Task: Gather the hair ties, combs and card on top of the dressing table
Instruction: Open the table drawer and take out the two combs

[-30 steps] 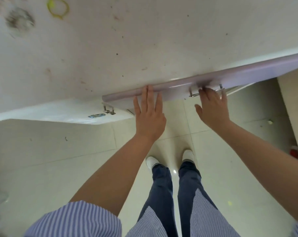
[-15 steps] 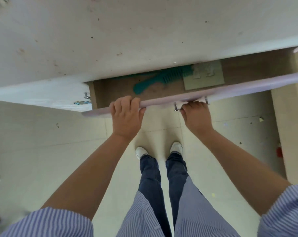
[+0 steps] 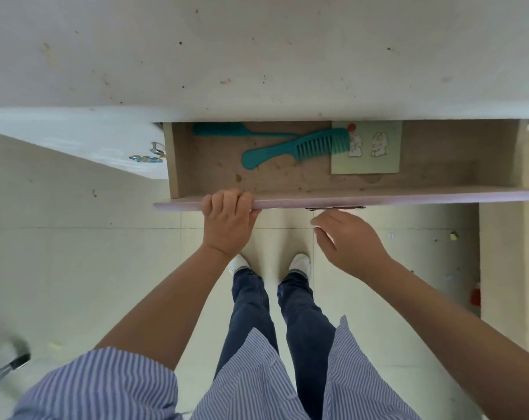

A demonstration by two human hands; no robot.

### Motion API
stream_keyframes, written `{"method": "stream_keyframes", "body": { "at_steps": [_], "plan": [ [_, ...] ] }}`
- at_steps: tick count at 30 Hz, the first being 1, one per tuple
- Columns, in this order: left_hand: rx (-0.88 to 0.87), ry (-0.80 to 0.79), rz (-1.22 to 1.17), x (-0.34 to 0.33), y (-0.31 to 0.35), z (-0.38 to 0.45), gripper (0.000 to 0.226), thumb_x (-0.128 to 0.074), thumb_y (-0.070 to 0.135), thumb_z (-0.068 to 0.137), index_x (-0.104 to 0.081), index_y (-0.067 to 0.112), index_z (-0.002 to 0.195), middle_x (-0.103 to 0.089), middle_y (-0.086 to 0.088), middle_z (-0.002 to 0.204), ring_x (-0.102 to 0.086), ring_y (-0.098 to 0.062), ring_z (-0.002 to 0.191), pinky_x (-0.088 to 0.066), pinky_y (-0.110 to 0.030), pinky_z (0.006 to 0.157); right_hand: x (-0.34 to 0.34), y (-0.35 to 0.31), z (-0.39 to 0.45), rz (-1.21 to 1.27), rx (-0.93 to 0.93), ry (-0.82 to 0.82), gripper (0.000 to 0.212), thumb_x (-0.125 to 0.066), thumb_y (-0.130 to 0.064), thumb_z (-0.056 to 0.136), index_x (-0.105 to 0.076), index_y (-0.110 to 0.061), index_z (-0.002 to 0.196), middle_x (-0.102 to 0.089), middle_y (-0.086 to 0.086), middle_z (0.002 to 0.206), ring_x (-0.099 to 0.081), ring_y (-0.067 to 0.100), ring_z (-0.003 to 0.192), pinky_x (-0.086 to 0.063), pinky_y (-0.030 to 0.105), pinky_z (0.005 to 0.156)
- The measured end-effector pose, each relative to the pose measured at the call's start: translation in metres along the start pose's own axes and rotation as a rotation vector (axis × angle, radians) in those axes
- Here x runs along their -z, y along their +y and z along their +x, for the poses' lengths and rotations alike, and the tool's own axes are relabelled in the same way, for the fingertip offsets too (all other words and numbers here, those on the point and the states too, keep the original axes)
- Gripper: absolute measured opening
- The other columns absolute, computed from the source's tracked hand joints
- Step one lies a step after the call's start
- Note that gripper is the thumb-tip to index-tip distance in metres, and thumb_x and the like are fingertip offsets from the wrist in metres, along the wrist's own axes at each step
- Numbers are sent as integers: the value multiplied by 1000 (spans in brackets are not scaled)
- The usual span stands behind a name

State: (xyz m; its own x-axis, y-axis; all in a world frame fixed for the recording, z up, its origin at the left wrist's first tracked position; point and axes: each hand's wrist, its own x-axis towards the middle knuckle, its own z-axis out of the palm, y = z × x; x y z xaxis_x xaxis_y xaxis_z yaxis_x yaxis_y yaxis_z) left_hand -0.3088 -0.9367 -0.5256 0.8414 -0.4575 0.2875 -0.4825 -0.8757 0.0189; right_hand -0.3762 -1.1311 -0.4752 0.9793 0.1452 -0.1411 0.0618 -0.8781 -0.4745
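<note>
The dressing table's drawer (image 3: pixel 378 201) stands pulled out below the white table top (image 3: pixel 257 56). Inside lie two teal combs: a wide-toothed one (image 3: pixel 293 148) in the middle and a second one (image 3: pixel 227 130) behind it, partly under the table edge. A pale green card (image 3: pixel 367 150) with small cartoon figures rests to their right, under the toothed comb's tip. My left hand (image 3: pixel 228 221) grips the drawer's lilac front edge. My right hand (image 3: pixel 346 237) hovers just below the metal handle (image 3: pixel 334 208), fingers loose and holding nothing. No hair ties are in view.
A neighbouring white door with a metal handle (image 3: pixel 149 154) sits left of the drawer. Pale floor tiles (image 3: pixel 75 268) lie below, with my legs and white shoes between my arms. A chair leg (image 3: pixel 5 369) shows at lower left; a red object (image 3: pixel 475 297) at right.
The drawer has been pulled farther out, exposing both combs and the card. My right hand has let go of the handle; my left hand still holds the front edge.
</note>
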Motion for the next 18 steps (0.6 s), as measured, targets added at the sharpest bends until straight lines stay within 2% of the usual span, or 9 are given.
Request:
{"method": "stream_keyframes", "body": {
  "at_steps": [2,4,6,7,9,11,14,18],
  "plan": [
    [0,-90,-56,9,1,0,50,-20,45,96,-52,9,82,-69,-14,68,-35,-22,76,-28,-32,69,14,-4,10,23,93,42,21,-50,-4,77,-70,3,71,-73,16,65,-69,28,54,-56,28,47],
    [14,-176,-64,18,1,3,72,-10,48,96,-64,7,74,-68,-13,68,-47,-25,78,-29,-33,71,19,-5,45,-15,5,-3,15,-52,0,81,-67,4,78,-71,21,74,-67,32,65,-55,33,56],
    [47,-207,-87,27,-2,11,56,-29,39,92,-66,6,65,-68,-11,64,-63,-26,69,-39,-36,70,9,0,93,-104,-130,-126,18,-49,-2,88,-62,4,98,-66,25,98,-62,34,90,-52,38,73],
    [77,-205,-115,28,-5,16,46,-37,32,86,-66,5,61,-68,-12,61,-65,-27,64,-47,-33,66,2,3,115,-144,-143,-178,22,-48,-4,89,-59,3,107,-62,25,108,-58,35,100,-50,39,79],
    [154,-237,-180,30,-11,24,38,-40,23,80,-65,2,60,-68,-14,59,-65,-29,60,-54,-33,59,-15,6,147,-252,-135,-297,29,-47,-5,90,-54,0,118,-55,22,123,-53,35,112,-49,41,89],
    [237,-325,-215,30,-16,32,38,-39,21,81,-66,-1,67,-69,-17,65,-64,-31,64,-54,-34,59,-29,11,163,-353,-131,-348,33,-47,-7,92,-50,-1,124,-50,20,132,-49,36,119,-44,43,98],
    [369,-554,-147,30,-20,48,27,-44,19,90,-65,1,90,-68,-17,92,-58,-32,88,-47,-36,72,-36,15,168,-449,-101,-333,34,-49,-7,91,-50,2,124,-49,22,134,-42,37,125,-35,46,106],
    [318,-631,-35,18,-16,71,22,-47,16,91,-58,4,105,-62,-16,110,-54,-31,103,-47,-38,81,-26,16,148,-513,-54,-379,24,-51,-6,87,-63,-4,107,-64,15,117,-53,33,115,-36,42,103]
  ]
}}
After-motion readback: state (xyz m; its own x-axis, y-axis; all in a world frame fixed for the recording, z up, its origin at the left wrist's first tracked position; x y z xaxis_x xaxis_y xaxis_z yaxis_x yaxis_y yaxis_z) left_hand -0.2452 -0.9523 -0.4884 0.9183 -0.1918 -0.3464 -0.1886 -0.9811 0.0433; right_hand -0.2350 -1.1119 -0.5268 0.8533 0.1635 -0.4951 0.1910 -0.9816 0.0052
